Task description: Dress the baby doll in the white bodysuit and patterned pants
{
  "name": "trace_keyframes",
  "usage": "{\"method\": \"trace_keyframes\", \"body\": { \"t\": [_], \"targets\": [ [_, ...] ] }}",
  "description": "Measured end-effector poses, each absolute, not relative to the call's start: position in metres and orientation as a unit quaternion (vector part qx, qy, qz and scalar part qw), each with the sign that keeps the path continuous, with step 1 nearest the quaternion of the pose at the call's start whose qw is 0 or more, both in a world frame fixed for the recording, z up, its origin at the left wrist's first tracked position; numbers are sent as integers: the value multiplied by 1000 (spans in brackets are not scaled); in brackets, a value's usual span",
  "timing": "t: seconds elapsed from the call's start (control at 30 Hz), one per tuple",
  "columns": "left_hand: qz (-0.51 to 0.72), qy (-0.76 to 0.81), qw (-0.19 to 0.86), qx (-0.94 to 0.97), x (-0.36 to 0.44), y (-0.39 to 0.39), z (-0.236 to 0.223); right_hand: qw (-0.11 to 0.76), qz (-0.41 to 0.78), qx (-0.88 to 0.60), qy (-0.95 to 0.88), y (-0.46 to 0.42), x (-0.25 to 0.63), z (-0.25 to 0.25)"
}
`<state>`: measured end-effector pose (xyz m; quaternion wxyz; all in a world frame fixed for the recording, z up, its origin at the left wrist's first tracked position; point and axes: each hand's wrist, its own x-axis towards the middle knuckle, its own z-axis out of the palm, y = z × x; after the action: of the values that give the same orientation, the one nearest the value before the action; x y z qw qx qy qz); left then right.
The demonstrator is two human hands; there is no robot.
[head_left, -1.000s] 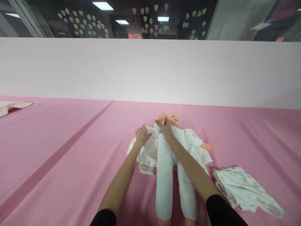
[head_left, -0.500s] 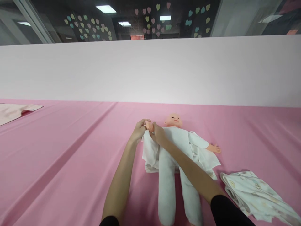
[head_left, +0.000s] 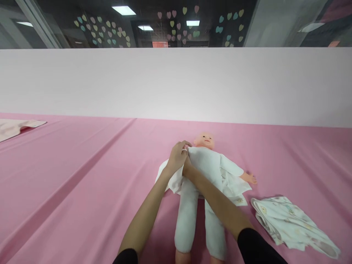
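A baby doll [head_left: 205, 161] in a white cloth suit lies on its back, head away from me, one bare hand stretched out to the right. Beneath its torso a white baby garment [head_left: 236, 183] is spread. At the doll's shoulder on the left, my left hand [head_left: 177, 156] is closed around its arm, with a bit of pink showing under the fingertips. Pressed close beside it, my right hand [head_left: 187, 164] is also closed at that arm and the white cloth. My fingers and wrists hide most of this arm.
Everything lies on a pink sheet [head_left: 82, 190] with long creases. A folded, printed white cloth [head_left: 294, 223] is at the lower right. At the far left lies a pale pink cloth [head_left: 16, 126]. A white wall panel [head_left: 176, 84] rises behind, below dark glass with heart stickers.
Both hands have shifted inward to the doll's shoulder, the left hand moving right. The doll's hand on that side is now mostly covered. The garment's left part spreads farther left.
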<state>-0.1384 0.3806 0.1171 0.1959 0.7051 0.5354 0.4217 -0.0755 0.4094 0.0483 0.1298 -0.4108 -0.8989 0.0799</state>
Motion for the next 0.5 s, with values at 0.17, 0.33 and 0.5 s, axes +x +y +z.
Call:
{"method": "trace_keyframes", "body": {
  "t": [0.17,0.33,0.5],
  "targets": [
    [382,564,167,713,-151,380,119,157,167,-403,-886,415,-48,78],
    [226,678,98,692,-160,376,123,289,550,-264,-738,421,7,109],
    [151,754,58,637,-171,382,122,437,439,-494,-610,441,77,105]
  ]
}}
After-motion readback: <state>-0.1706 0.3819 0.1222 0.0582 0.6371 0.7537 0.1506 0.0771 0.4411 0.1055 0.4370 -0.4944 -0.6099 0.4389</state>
